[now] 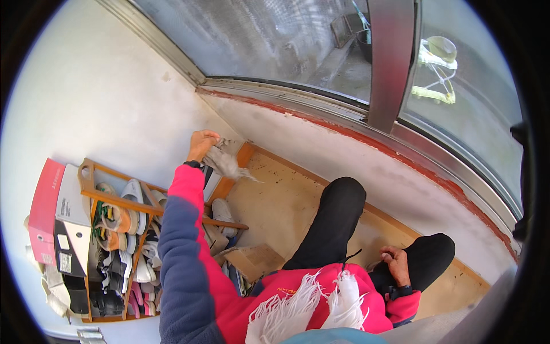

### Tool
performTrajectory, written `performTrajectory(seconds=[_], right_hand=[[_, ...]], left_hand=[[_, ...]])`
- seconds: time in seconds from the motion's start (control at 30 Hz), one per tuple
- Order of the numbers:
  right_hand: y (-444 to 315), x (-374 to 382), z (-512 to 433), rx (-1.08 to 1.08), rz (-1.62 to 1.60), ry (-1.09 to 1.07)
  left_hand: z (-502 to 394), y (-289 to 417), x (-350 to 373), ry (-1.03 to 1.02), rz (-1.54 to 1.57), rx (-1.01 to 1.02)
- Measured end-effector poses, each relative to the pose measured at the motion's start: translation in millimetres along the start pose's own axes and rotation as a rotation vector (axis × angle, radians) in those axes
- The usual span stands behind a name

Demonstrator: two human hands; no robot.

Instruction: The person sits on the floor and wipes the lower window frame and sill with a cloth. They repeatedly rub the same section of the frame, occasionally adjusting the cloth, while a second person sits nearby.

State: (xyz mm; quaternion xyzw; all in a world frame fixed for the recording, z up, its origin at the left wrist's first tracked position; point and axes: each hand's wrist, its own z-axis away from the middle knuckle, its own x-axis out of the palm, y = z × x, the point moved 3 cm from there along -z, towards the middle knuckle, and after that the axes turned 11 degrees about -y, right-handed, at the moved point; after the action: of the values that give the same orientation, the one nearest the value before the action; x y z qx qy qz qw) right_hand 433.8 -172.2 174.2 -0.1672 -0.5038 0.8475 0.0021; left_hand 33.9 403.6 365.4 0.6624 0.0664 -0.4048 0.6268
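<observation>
A crumpled grey rag (224, 162) hangs from my left hand (203, 144), pinched in its fingers. That arm is stretched out past the shoe rack, close to the corner where the two white walls meet. Under the rag, a wooden upright (245, 155) stands by the wall. My right hand (396, 263) lies on my bent leg in black trousers (432, 260). Its fingers are curled, and the palm side is hidden, so I cannot tell whether it holds anything.
A wooden shoe rack (124, 202) full of shoes stands left, with shoe boxes (45, 206) beside it. An opened cardboard box (253, 260) lies near my body. Dark specks dot the tan floor (275, 193). The window sill (292, 112) has peeling red paint.
</observation>
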Motion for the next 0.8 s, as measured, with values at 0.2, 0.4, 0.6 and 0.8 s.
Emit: performTrajectory(seconds=[0.2,0.4,0.6,0.8], right_hand=[[-0.9,-0.7,0.4,0.000,-0.018,-0.006],[1.0,0.5,-0.8,-0.005,-0.035,-0.003],[0.3,0.4,-0.6,-0.021,-0.025,0.010],[-0.5,-0.6,0.4,-0.044,0.014,0.014]], left_hand=[[-10.8,26.5,-0.2,-0.058,-0.106,-0.020],[-14.0,62.3,-6.7,-0.108,0.019,0.054],[-24.3,114.3,-4.3,-0.054,-0.051,0.207],[-45.8,173.2,3.3,0.012,-0.350,0.295]])
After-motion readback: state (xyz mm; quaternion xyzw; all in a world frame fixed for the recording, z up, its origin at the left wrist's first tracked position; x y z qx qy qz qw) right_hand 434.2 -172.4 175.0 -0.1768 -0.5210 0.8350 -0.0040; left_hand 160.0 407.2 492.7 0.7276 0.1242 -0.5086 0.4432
